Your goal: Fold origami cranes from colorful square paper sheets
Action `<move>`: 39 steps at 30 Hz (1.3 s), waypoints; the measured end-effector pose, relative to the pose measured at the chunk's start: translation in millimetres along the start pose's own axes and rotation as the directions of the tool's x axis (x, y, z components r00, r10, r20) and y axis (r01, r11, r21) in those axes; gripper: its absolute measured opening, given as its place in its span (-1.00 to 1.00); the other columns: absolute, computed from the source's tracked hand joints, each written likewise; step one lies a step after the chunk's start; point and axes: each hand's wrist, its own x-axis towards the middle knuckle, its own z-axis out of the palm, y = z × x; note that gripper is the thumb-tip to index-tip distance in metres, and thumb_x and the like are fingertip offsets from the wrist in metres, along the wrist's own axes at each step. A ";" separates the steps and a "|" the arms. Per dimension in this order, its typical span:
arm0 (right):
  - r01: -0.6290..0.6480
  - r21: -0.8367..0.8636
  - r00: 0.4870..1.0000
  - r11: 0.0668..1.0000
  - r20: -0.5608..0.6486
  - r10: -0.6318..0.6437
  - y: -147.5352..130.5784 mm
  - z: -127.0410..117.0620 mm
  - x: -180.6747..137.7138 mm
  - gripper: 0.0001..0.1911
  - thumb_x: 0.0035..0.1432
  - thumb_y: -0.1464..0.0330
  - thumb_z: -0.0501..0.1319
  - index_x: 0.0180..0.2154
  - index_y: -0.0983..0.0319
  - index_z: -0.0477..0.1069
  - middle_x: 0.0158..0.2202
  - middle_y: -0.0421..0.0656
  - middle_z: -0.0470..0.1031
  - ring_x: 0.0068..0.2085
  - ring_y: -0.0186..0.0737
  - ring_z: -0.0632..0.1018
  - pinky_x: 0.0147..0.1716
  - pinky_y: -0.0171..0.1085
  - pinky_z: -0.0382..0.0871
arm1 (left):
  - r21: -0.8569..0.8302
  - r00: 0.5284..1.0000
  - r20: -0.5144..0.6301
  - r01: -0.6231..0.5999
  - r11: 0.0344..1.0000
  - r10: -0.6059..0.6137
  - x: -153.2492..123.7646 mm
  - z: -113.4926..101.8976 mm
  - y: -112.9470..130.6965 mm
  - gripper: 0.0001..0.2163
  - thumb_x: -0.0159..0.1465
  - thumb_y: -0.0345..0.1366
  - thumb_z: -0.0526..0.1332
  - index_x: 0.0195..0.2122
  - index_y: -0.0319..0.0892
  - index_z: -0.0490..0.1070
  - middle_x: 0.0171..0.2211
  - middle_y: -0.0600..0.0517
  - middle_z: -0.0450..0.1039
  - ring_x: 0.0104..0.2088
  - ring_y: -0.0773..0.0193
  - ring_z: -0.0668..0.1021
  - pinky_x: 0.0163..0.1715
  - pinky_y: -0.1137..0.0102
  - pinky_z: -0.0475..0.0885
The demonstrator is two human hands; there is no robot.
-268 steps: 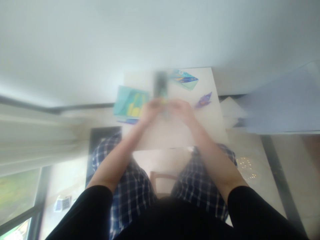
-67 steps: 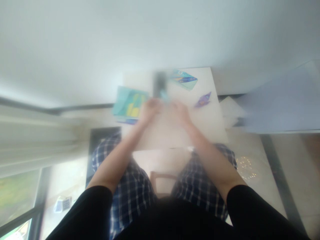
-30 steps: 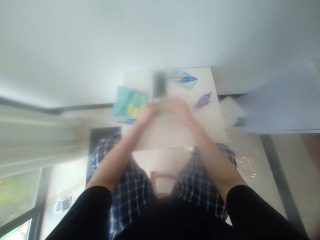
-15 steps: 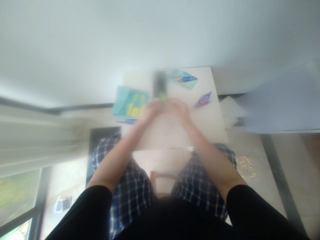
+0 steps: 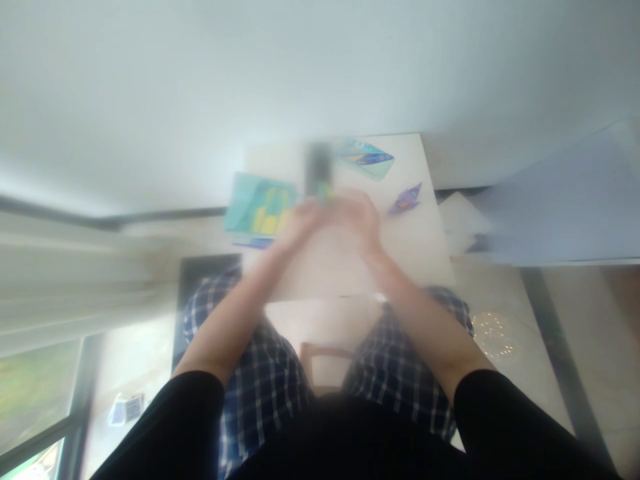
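Observation:
Over the middle of a small white table (image 5: 330, 267), my left hand (image 5: 306, 217) and my right hand (image 5: 357, 215) meet, both blurred. Their fingers close round a small green and yellow piece (image 5: 326, 191), probably folded paper; its shape is too hazy to make out. Just beyond the fingertips lies a dark upright rectangle (image 5: 319, 163), also blurred. To the left of my left hand lies a teal booklet (image 5: 245, 200) with a yellow picture. Right of my right hand is a purple folded paper figure (image 5: 406, 199).
A blue and pale green folded paper (image 5: 370, 159) lies at the back right of the table. Behind the table rises a white wall (image 5: 320, 67). A large pale panel (image 5: 575, 200) stands at the right. My knees in checked trousers (image 5: 270, 373) are below the table's front edge.
My right hand has turned and shifted slightly at the small piece, and more green now shows on it. The things on the table lie as before.

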 end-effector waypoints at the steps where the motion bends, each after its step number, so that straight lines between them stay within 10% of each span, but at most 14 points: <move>1: -0.006 0.000 1.000 1.000 -0.002 0.006 -0.5 -0.4 -0.1 -0.48 0.02 0.12 0.30 0.02 0.15 0.42 -0.04 -0.11 0.58 -0.01 -0.13 0.59 0.01 -0.14 0.49 | -0.001 1.000 0.009 0.029 1.000 -0.029 -1.5 0.2 4.1 -0.71 0.09 -0.05 0.36 -0.23 -0.10 0.55 -0.14 -0.04 0.58 0.02 0.03 0.55 0.09 0.21 0.43; 9: -0.212 0.088 0.972 0.973 0.119 0.201 -13.9 -0.8 -4.2 -0.55 -0.06 0.04 0.33 -0.19 0.18 0.58 -0.20 -0.18 0.64 -0.09 -0.11 0.62 -0.02 -0.07 0.52 | -0.039 0.999 0.025 0.037 0.999 -0.036 -5.4 -2.9 11.7 -0.66 0.07 -0.04 0.38 -0.23 -0.16 0.58 -0.15 -0.09 0.60 0.01 -0.03 0.56 0.05 0.15 0.45; 39: -0.198 -0.005 0.972 0.980 0.127 0.197 -7.2 -9.9 4.3 -0.50 -0.11 -0.13 0.28 -0.42 0.17 0.59 -0.38 -0.18 0.62 -0.21 -0.11 0.60 -0.25 -0.18 0.51 | -0.178 0.989 0.137 0.075 0.981 -0.051 -9.1 10.8 15.1 -0.59 -0.02 -0.19 0.42 -0.22 -0.14 0.29 -0.28 -0.01 0.55 -0.28 0.19 0.63 -0.19 0.22 0.53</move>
